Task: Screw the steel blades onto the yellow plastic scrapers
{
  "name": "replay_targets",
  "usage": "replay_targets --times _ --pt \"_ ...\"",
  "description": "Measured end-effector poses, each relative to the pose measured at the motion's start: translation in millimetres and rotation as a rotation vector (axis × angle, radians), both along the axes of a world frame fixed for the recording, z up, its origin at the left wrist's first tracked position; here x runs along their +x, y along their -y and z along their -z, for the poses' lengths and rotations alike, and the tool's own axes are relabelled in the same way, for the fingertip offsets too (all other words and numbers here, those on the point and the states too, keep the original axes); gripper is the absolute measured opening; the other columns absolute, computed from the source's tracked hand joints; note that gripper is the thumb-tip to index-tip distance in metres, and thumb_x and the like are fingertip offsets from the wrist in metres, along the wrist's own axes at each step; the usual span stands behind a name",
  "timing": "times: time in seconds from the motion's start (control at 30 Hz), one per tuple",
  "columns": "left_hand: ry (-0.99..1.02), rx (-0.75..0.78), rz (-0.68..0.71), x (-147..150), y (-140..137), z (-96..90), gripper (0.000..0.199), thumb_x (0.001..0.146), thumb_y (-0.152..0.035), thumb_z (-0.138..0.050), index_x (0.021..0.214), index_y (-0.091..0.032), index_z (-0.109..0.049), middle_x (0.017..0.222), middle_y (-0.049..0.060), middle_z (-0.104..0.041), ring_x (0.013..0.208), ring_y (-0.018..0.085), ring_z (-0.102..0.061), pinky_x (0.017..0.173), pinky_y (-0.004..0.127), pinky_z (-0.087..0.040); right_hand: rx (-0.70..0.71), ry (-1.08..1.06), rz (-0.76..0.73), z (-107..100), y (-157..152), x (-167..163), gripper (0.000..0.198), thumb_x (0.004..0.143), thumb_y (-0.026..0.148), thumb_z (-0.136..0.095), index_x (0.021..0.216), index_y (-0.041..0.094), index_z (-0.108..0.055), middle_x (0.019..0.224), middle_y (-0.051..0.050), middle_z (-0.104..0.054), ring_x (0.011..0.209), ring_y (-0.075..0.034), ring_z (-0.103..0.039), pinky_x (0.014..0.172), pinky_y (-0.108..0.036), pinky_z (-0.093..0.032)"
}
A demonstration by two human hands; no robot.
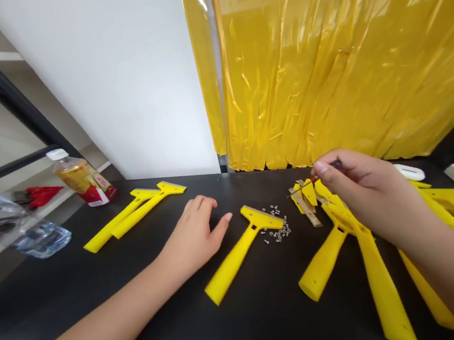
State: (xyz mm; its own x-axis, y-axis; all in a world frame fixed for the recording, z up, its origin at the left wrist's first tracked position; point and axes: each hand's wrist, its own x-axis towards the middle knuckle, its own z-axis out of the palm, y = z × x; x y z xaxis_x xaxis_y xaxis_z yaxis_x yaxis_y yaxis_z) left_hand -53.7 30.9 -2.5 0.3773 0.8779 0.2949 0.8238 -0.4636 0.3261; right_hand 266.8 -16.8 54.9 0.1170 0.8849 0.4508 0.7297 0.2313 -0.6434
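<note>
My right hand [365, 188] pinches a thin screwdriver [301, 187], its shaft pointing left over some small yellow and brownish flat pieces [308, 209]. Most of its handle is hidden by the fingers. To the left, my left hand [199, 226] hovers over or rests on the black table, thumb apart from loosely bent fingers, holding nothing. Between the hands lies a yellow scraper [234, 255] with a wide flat head. Small loose screws and nuts [279, 234] are scattered beside that head. Two more yellow scrapers [143, 212] lie together beyond my left hand.
Several yellow scraper handles [382, 283] are heaped at the right, partly under my right forearm. A drink bottle [86, 180] and a clear plastic bottle [47, 235] stand or lean at the left. Yellow film [322, 68] hangs behind the black table [267, 321].
</note>
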Motion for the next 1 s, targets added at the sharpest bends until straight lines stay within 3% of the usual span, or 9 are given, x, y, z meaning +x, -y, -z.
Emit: replay_targets --times 0.1,0.2,0.37,0.47,0.63,0.73,0.8,0.93,1.0 --pt "-0.014 -0.085 0.039 12 21 -5.9 0.043 0.105 -0.063 -0.056 0.103 -0.021 -0.059 0.105 0.007 -0.063 0.105 0.029 -0.059 0.095 0.047 -0.052 -0.003 -0.002 -0.029 2 -1 -2 0.037 0.103 0.061 -0.059 0.091 0.028 -0.070 0.085 0.000 -0.072 0.083 -0.022 -0.065 0.072 -0.034 -0.047" --pt "-0.042 -0.203 0.116 30 39 -10.2 0.052 0.093 -0.073 -0.068 0.096 -0.022 -0.059 0.101 0.006 -0.063 0.103 0.031 -0.058 0.091 0.047 -0.051 -0.023 -0.002 -0.085 7 -3 -1 0.032 0.105 0.057 -0.059 0.097 0.028 -0.072 0.090 -0.001 -0.074 0.082 -0.021 -0.066 0.072 -0.034 -0.049" --pt "0.015 -0.328 0.145 53 50 -7.7 0.028 0.098 -0.049 -0.066 0.090 -0.024 -0.057 0.100 0.005 -0.066 0.102 0.029 -0.060 0.093 0.046 -0.051 -0.098 -0.045 -0.226 19 -10 5 0.028 0.106 0.053 -0.059 0.115 0.028 -0.070 0.100 -0.004 -0.077 0.090 -0.023 -0.071 0.075 -0.035 -0.054" --pt "-0.032 -0.314 0.138 62 49 -8.1 0.028 0.097 -0.049 -0.063 0.085 -0.024 -0.055 0.099 0.007 -0.066 0.100 0.031 -0.062 0.090 0.048 -0.052 -0.145 -0.113 -0.260 24 -14 7 0.036 0.106 0.059 -0.059 0.119 0.027 -0.071 0.093 -0.003 -0.077 0.087 -0.022 -0.073 0.079 -0.037 -0.056" --pt "-0.103 -0.301 0.094 66 38 -15.5 0.023 0.090 -0.033 -0.059 0.074 -0.025 -0.044 0.092 0.008 -0.065 0.089 0.030 -0.066 0.081 0.044 -0.051 -0.173 -0.139 -0.224 20 -13 7 0.041 0.101 0.066 -0.065 0.114 0.029 -0.076 0.092 -0.002 -0.079 0.087 -0.023 -0.075 0.082 -0.039 -0.057" --pt "-0.014 -0.315 -0.011 60 30 -25.1 0.020 0.091 -0.033 -0.057 0.078 -0.025 -0.044 0.084 0.004 -0.064 0.075 0.024 -0.066 0.068 0.037 -0.047 -0.085 -0.134 -0.164 14 -8 7 0.036 0.100 0.061 -0.067 0.115 0.030 -0.078 0.094 -0.002 -0.080 0.088 -0.023 -0.076 0.084 -0.039 -0.058" --pt "0.145 -0.459 -0.058 56 30 -32.8 0.022 0.095 -0.040 -0.058 0.085 -0.026 -0.044 0.075 -0.001 -0.061 0.064 0.021 -0.063 0.060 0.033 -0.044 -0.005 -0.134 -0.107 11 -6 6 0.032 0.101 0.058 -0.068 0.110 0.030 -0.078 0.092 -0.003 -0.079 0.087 -0.023 -0.076 0.082 -0.039 -0.058" --pt "0.681 -1.096 -0.022 60 53 -40.1 0.027 0.099 -0.049 -0.059 0.096 -0.027 -0.042 0.062 -0.006 -0.060 0.044 0.015 -0.052 0.045 0.026 -0.041 0.071 -0.094 -0.033 8 -6 6 0.028 0.106 0.052 -0.061 0.101 0.028 -0.073 0.104 -0.005 -0.079 0.098 -0.026 -0.075 0.085 -0.039 -0.057" --pt "0.929 -1.215 0.007 66 69 -37.6 0.029 0.099 -0.050 -0.062 0.097 -0.025 -0.047 0.062 -0.005 -0.062 0.043 0.013 -0.051 0.045 0.023 -0.038 0.081 -0.041 -0.051 6 -3 6 0.026 0.110 0.046 -0.054 0.103 0.027 -0.069 0.110 -0.005 -0.078 0.103 -0.026 -0.073 0.088 -0.039 -0.056"
